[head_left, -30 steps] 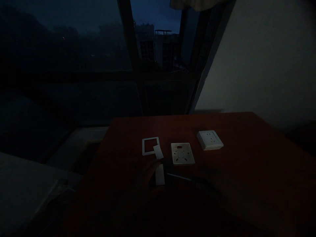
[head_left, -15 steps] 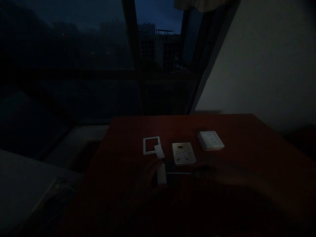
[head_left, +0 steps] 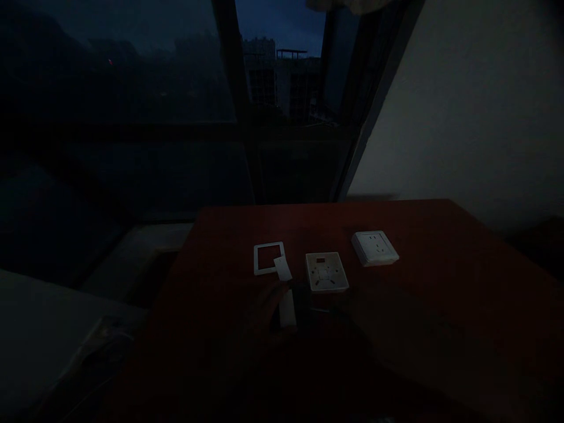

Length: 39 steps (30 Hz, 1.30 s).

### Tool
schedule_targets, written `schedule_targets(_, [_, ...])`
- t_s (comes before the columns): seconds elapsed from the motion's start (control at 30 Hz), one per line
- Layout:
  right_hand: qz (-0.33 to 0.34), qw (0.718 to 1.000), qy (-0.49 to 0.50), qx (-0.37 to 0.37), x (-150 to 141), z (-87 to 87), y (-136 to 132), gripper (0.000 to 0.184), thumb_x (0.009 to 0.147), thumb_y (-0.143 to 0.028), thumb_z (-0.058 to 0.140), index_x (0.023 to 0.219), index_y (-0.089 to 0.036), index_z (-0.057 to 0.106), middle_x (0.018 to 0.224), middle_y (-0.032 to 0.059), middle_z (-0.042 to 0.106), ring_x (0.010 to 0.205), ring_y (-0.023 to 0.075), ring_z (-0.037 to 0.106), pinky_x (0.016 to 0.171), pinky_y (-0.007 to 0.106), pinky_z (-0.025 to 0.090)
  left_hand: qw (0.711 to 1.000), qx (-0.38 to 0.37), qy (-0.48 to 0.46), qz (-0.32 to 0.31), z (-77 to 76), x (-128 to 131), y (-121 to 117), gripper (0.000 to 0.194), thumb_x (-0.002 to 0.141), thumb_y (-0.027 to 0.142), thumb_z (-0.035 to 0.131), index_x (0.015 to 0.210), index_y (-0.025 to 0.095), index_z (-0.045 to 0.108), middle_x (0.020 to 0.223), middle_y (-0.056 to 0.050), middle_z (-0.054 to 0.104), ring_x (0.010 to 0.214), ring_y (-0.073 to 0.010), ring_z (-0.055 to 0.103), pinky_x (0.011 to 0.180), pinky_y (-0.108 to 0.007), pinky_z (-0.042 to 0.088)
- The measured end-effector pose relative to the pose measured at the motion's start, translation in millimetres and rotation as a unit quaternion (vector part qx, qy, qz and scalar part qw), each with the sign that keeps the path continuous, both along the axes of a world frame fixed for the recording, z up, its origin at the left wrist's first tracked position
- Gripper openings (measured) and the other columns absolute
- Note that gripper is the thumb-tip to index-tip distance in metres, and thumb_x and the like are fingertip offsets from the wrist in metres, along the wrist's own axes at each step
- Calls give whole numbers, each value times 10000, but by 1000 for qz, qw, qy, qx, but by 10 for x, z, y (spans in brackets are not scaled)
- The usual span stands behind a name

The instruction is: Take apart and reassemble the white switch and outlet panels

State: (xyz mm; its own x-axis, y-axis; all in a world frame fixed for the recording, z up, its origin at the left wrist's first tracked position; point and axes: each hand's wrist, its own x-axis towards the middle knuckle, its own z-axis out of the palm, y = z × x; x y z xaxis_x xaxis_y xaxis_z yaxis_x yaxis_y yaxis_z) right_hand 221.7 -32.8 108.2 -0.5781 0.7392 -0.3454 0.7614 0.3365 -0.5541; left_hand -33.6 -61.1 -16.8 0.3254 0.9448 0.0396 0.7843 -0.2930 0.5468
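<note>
My left hand (head_left: 267,311) is closed around a white socket panel (head_left: 287,310), which stands on edge with its dark back part toward the right. In the dimness my right hand (head_left: 359,308) grips a screwdriver (head_left: 320,310); its thin metal shaft points left at the panel's dark side. Whether the tip touches a screw is hidden in the dark. Just beyond the hands lies an open white back box (head_left: 326,273). A square white frame (head_left: 256,258) rests to its left, with a small white strip (head_left: 283,268) overlapping its corner.
A white box with a socket face (head_left: 376,249) sits farther right on the reddish-brown table (head_left: 326,220). Large windows (head_left: 154,170) rise behind the table, and a pale wall (head_left: 476,117) stands at the right. The room is very dark.
My right hand has come left, toward the panel, and less of the screwdriver shaft shows. My left hand keeps its hold on the panel. The view has shifted slightly.
</note>
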Motion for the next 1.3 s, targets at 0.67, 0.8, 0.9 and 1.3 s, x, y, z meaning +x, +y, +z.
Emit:
schedule_targets(0.67, [-140,947,153,-246,459,-804,11,437,853,-540,532,1114,-212,659,1040,66,656,809,175,623,625,262,498,998,0,-63,12,77,33,1,680,700,327,759,1314,291,470,1418,-49,423,1293,-301,390,1062,-456,370])
schedule_targets(0.8, [-243,919,185,-252,439,-815,-170,471,834,-570,540,1119,-217,664,1079,72,662,922,210,622,747,297,503,994,24,-99,41,124,-4,28,635,712,317,733,1292,268,480,1370,-72,433,1254,-292,431,1034,-427,408])
schedule_targets(0.9, [-314,892,209,-249,406,-820,-272,511,791,-605,571,1108,-217,673,1111,84,658,954,241,621,784,326,503,992,40,-95,73,154,-91,86,599,741,295,688,1300,279,472,1336,-67,455,1226,-280,464,1004,-411,441])
schedule_targets(1.3, [-326,892,255,-183,310,-956,-329,485,800,-596,561,1113,-248,684,1081,75,684,996,269,610,832,363,494,997,68,19,29,250,-401,750,582,789,173,546,1353,256,430,1321,-59,529,1253,-281,451,1059,-479,372])
